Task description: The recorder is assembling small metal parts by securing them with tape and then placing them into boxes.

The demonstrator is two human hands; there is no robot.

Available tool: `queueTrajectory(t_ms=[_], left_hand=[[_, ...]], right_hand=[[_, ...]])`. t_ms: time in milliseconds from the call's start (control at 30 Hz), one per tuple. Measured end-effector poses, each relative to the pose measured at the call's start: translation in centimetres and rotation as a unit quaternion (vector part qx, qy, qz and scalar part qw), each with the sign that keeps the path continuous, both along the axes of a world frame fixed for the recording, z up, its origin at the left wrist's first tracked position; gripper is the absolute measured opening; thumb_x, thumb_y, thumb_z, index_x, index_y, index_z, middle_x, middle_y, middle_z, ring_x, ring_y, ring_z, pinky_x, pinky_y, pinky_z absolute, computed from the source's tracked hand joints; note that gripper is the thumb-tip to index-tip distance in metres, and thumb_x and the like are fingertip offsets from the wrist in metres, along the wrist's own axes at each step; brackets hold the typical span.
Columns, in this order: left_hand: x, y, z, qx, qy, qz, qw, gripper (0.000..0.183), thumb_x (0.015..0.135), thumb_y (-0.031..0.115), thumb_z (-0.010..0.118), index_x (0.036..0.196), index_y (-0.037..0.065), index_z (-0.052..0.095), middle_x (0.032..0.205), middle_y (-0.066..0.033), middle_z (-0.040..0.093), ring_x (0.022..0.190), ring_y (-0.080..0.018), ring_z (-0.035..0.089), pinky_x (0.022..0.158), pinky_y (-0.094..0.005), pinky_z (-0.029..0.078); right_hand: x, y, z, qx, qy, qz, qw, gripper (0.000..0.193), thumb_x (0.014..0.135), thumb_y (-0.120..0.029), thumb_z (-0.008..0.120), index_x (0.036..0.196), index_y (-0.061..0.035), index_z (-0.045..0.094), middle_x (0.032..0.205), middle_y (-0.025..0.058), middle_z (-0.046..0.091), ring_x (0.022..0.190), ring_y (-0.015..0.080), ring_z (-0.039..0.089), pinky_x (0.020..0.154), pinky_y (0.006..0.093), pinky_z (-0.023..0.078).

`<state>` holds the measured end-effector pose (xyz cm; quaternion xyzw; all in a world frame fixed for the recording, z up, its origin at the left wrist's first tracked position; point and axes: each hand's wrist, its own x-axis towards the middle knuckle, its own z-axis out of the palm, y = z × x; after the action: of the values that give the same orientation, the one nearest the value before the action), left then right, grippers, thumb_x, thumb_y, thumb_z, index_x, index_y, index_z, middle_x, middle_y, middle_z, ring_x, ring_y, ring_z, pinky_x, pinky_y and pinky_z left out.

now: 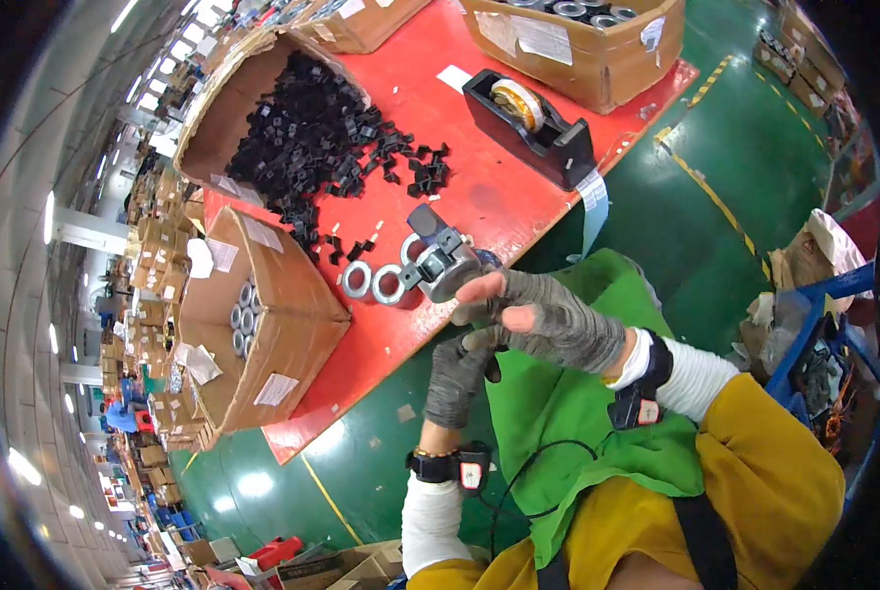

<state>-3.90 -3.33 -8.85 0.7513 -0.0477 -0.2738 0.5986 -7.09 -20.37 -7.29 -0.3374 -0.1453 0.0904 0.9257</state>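
My right hand [558,320], in a grey fingerless glove, reaches left with fingers partly curled and bare fingertips beside a metal fixture [450,272] at the table edge. My left hand [457,382], gloved likewise, is closed just below, its fingertips meeting the right hand's fingers. What either hand holds is hidden. A black clip [434,262] sits on the fixture. Two metal rings [356,280] lie flat left of it, and a third is partly hidden behind it. A heap of black plastic clips [307,133] spills from a tipped carton toward the fixture.
The red table [425,128] bears a black tape dispenser [528,128] at its right edge and a carton of rings [587,44] at the back. Another open carton [288,324] with rings stands at the left. A blue frame [819,315] is at the right above the green floor.
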Motion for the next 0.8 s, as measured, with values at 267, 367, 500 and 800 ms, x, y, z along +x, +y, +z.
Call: queueTrajectory(t_ms=[267,367,500,800], left_hand=[[8.4,2.8,4.5,-0.019,-0.150,0.041,0.988,0.031,0.090,0.024,0.052,0.106,-0.001,0.061,0.087,-0.0033,0.062,0.080,-0.0103,0.055,0.075,-0.0256,0.044],[11.5,1.8,5.0,-0.027,-0.200,-0.072,0.977,0.033,0.092,0.027,0.048,0.105,-0.001,0.060,0.100,-0.0083,0.062,0.093,-0.0142,0.056,0.084,-0.0294,0.042],[13.0,0.6,5.5,-0.034,-0.144,-0.166,0.975,0.031,0.091,0.026,0.050,0.103,0.000,0.060,0.096,-0.0060,0.062,0.090,-0.0137,0.056,0.082,-0.0279,0.043],[15.1,0.1,7.4,-0.071,-0.064,-0.180,0.979,0.015,0.076,0.009,0.067,0.085,0.003,0.057,0.079,-0.0019,0.061,0.076,-0.0105,0.058,0.070,-0.0242,0.046]], right_hand=[[2.3,4.7,-0.7,0.272,0.004,0.027,0.962,0.043,0.086,-0.024,0.057,0.123,-0.0060,0.045,0.119,0.0128,0.053,0.111,0.0242,0.052,0.096,0.0410,0.041],[2.3,4.2,-0.8,0.220,0.017,0.029,0.975,0.044,0.086,-0.033,0.059,0.123,-0.0108,0.048,0.122,0.0120,0.052,0.117,0.0243,0.048,0.096,0.0409,0.040],[2.4,3.7,-1.0,0.219,0.008,0.033,0.975,0.044,0.085,-0.032,0.059,0.122,-0.0108,0.049,0.123,0.0120,0.051,0.117,0.0245,0.048,0.095,0.0406,0.041],[-0.1,-3.0,0.4,-0.142,0.057,-0.029,0.988,0.034,0.084,-0.028,0.057,0.104,-0.0012,0.058,0.093,0.0087,0.063,0.088,0.0165,0.059,0.085,0.0306,0.044]])
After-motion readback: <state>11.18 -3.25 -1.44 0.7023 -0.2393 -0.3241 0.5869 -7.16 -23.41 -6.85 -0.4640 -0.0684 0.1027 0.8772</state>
